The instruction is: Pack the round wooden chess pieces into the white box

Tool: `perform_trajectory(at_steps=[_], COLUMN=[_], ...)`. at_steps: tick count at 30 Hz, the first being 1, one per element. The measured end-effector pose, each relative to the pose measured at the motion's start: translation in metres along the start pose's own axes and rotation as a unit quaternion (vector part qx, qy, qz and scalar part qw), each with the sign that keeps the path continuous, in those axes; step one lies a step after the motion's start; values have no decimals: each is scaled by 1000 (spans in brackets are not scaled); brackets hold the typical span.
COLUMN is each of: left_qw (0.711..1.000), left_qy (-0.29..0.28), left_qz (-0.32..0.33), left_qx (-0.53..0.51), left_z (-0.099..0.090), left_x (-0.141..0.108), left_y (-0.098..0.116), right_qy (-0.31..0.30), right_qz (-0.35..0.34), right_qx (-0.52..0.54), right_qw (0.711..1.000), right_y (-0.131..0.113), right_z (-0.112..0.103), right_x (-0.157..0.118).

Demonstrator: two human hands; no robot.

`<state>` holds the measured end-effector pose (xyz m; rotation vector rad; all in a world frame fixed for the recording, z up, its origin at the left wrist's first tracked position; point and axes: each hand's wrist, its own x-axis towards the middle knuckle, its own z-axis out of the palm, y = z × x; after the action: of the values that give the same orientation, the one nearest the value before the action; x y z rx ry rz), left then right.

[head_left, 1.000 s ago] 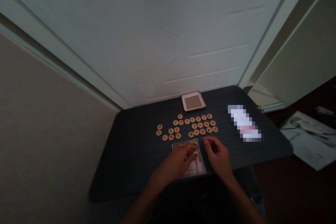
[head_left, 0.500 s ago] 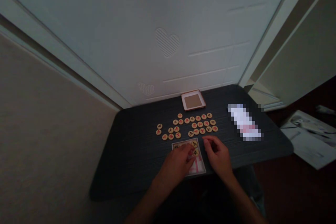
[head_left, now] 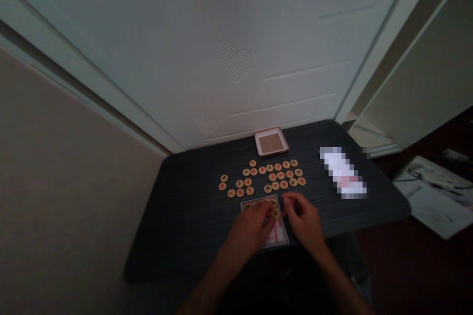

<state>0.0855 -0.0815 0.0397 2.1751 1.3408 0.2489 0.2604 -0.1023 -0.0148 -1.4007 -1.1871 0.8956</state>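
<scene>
My left hand [head_left: 251,226] reaches over a shallow box [head_left: 283,238] at the table's near edge, its fingertips at a round wooden piece [head_left: 276,213] inside it. Another piece [head_left: 273,203] lies just above that one in the box. Whether the left fingers grip the piece is too small to tell. My right hand [head_left: 303,216] is beside the box's right edge, fingers curled toward the thumb; anything between them is hidden. Several round pieces with red or black characters [head_left: 281,175] lie in loose rows beyond the box.
An open box lid [head_left: 271,142] lies at the back of the dark table [head_left: 185,211], near the white panel. A pixelated bright object [head_left: 343,172] is on the table's right side. White items [head_left: 436,197] stand at the far right beyond the table.
My right hand has moved slightly left, closer to the box. My left hand stays over the box, with its fingertips shifted a little. The pieces on the table lie as before.
</scene>
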Motion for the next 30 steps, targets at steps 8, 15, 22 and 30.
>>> perform_trajectory(at_steps=[8, 15, 22, 30], left_qw=[1000, 996, 974, 975], left_qy=[-1, 84, 192, 194], left_qz=[7, -29, -81, -7], left_qx=[3, 31, 93, 110], left_z=[-2, -52, -87, -70], left_x=[-2, 2, 13, 20], left_y=[2, -30, -108, -96], right_qy=[-3, -13, -21, -21], right_qz=[-14, -12, -8, -14], right_qx=[-28, -38, -55, -58], right_qw=[999, 999, 998, 998], right_y=[0, 0, -1, -2], right_z=[0, 0, 0, 1], right_x=[0, 1, 0, 0])
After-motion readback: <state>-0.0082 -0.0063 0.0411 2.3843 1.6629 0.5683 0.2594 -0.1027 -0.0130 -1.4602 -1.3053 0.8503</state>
